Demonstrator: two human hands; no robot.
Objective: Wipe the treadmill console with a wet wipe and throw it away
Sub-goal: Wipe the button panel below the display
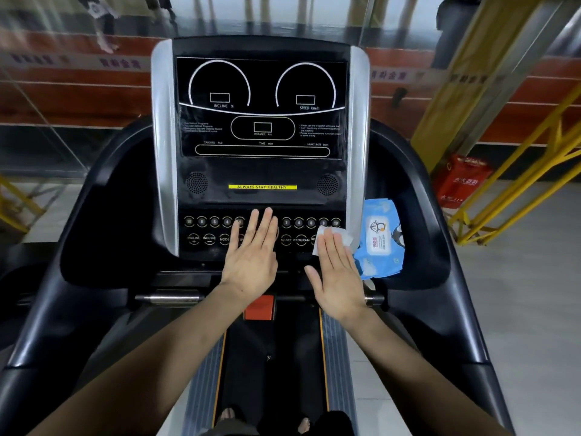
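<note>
Glass panels and an orange-red wall band run behind the treadmill console (pixel 261 146), and the writing on that band is too smeared to read. Yellow steel framing (pixel 515 171) climbs on the right, with a red box (pixel 463 180) on the floor beside it, its markings unclear.

Both hands are out over the button panel. The left hand (pixel 251 256) lies flat with fingers straight and together, gripping nothing, and it covers the middle of the button rows, so the labels beneath it are cut off. The right hand (pixel 338 275) is flat too, fingers extended, pressing the wet wipe (pixel 334 236) against the lower right corner of the console. Only the wipe's top edge and two corners peek out past the fingertips; the rest is hidden under the hand, along with most of one button label.

Just right of that hand, the blue wipes pack (pixel 382 240) leans against the console's silver side trim, its lower left corner behind the hand, the small print on its label unreadable.

Below the hands, an orange block (pixel 259 308) sits at the head of the belt, half tucked behind the left wrist. At the bottom edge, the person's feet are barely visible and cropped.
</note>
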